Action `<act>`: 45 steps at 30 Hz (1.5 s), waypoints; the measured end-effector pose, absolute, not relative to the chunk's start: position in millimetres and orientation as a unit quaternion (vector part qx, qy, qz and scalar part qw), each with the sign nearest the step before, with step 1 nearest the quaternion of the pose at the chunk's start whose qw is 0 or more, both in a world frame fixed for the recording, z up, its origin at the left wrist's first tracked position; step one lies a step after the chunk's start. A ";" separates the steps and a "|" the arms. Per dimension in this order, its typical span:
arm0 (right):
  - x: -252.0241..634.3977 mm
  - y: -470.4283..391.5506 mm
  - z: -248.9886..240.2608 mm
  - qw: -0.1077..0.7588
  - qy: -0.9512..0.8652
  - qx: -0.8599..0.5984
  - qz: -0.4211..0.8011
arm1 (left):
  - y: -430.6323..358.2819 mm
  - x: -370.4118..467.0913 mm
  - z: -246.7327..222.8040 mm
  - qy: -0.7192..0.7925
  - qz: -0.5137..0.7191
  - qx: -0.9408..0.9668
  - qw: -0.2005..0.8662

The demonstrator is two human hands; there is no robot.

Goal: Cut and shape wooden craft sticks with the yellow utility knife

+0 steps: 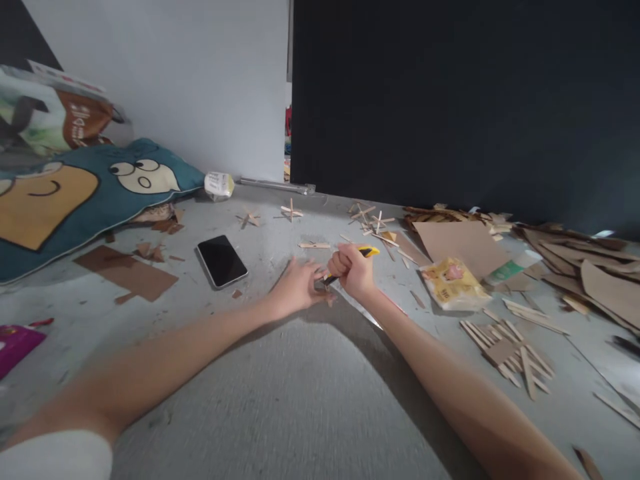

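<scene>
In my right hand point(351, 270), closed in a fist, is a yellow and black utility knife point(369, 251), its lower end pointing down toward my left fingers. My left hand point(299, 285) rests low at the floor, thumb and fingers drawn together around a small brownish piece point(327, 295). Blur and the fingers hide what this piece is. Under my right wrist runs a shiny thin strip point(367, 313), partly covered. Just beyond the hands lies a flat craft stick point(314, 245). Star-shaped craft stick assemblies point(291, 210) stand farther back.
A phone point(221, 261) and a cardboard piece point(127, 272) lie left, near a blue cushion point(100, 193). To the right are a yellow packet point(454, 285), a green-white tube point(513, 268), loose craft sticks point(527, 367) and cardboard sheets point(460, 245). A dark panel point(465, 100) stands behind.
</scene>
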State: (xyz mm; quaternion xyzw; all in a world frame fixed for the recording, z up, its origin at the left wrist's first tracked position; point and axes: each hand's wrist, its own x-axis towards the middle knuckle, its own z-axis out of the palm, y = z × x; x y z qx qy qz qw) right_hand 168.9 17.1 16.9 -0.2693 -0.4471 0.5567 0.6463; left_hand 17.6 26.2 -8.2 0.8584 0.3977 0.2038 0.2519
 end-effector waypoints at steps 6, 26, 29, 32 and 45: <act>171.2 17.3 15.5 0.640 -0.448 -0.279 0.558 | 20.3 20.8 -8.5 0.401 0.165 0.855 0.284; 178.9 18.7 25.6 0.676 -0.427 -0.267 0.539 | 44.8 -8.1 -8.3 0.390 0.358 0.658 0.536; 178.1 21.4 19.9 0.672 -0.432 -0.277 0.534 | 41.6 -7.4 -2.0 0.388 0.366 0.648 0.544; 175.6 22.3 15.2 0.666 -0.439 -0.283 0.532 | 40.6 -7.5 0.3 0.391 0.369 0.651 0.536; 170.9 15.9 16.8 0.666 -0.455 -0.282 0.519 | 38.9 -7.2 1.5 0.400 0.366 0.651 0.530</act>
